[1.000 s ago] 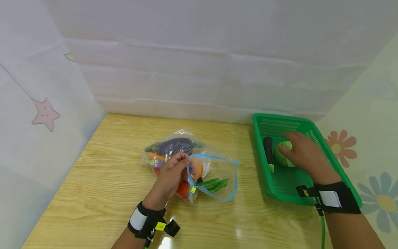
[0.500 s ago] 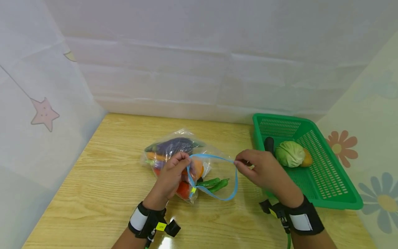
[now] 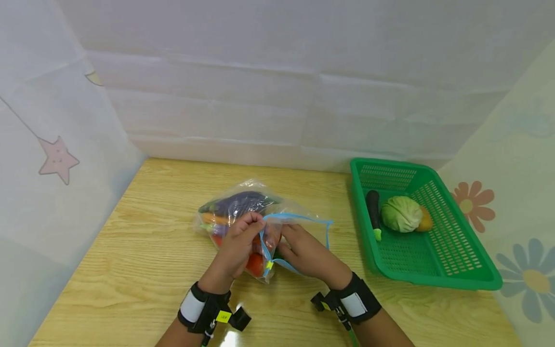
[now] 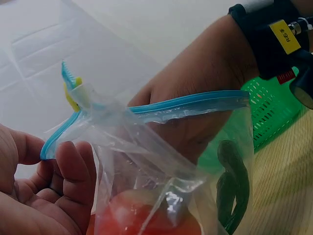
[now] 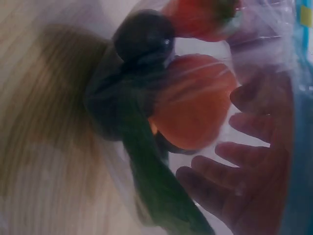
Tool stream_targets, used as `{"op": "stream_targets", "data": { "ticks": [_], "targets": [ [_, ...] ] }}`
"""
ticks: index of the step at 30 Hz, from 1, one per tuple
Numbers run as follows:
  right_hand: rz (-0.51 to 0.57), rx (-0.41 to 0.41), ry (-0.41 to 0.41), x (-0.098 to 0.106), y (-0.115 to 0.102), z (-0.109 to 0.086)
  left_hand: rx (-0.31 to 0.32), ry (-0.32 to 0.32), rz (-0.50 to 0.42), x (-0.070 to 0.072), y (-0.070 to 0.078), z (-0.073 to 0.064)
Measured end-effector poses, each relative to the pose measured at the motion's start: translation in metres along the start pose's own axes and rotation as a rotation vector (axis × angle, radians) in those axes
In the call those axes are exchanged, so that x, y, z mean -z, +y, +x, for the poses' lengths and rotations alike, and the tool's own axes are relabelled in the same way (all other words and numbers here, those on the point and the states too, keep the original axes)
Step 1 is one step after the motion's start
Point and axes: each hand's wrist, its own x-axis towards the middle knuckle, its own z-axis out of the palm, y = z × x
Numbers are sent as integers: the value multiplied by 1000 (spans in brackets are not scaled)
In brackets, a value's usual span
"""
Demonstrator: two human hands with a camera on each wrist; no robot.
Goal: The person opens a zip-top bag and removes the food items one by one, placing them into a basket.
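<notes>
A clear zip bag (image 3: 256,184) with a blue zip edge lies on the table, full of vegetables. Through its plastic show a purple eggplant (image 3: 243,203), a red tomato (image 3: 255,265) and, in the left wrist view, green peppers (image 4: 230,186). My left hand (image 3: 238,243) pinches the bag's edge near the yellow slider (image 4: 73,95). Through the bag's mouth reaches my right hand (image 3: 310,253), inside the plastic. In the right wrist view its fingers (image 5: 210,181) are extended and spread beside a round orange vegetable (image 5: 195,103), holding nothing.
At the right stands a green basket (image 3: 433,281). In it lie a cabbage (image 3: 401,213), a long dark eggplant (image 3: 373,212) and a yellow-orange vegetable (image 3: 426,220). Paper-covered walls (image 3: 217,120) border the wooden table (image 3: 130,250) at the back and sides.
My right hand has left the cabbage in the basket, touched the bag's right corner and gone into the bag's mouth. My left hand has kept its pinch on the edge.
</notes>
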Motion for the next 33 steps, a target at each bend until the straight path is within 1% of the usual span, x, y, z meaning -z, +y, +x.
{"op": "stream_targets", "data": {
  "ticks": [3,7,14,17,19,22,26,29,33],
  "targets": [
    [83,-47,-29,-4,2,3,9,-10,-7,1,0,0],
    [173,-110,-27,-8,5,7,10,-30,-11,2,-1,0],
    [256,-203,-20,-17,2,11,15,-32,-22,1,-2,0],
    [269,-212,-27,-20,1,12,14,-43,-37,1,-1,0],
    [248,-212,-26,-20,1,12,11,-49,-47,1,0,0],
    [211,-200,-5,-17,-1,10,10,-45,-34,1,1,0],
    [102,-181,29,-9,-6,4,-2,-28,-8,0,2,1],
    [13,-172,31,-1,-11,-3,0,-23,-3,1,3,2],
    [-49,-148,17,15,-18,-15,10,-26,-4,0,5,2]
  ]
}}
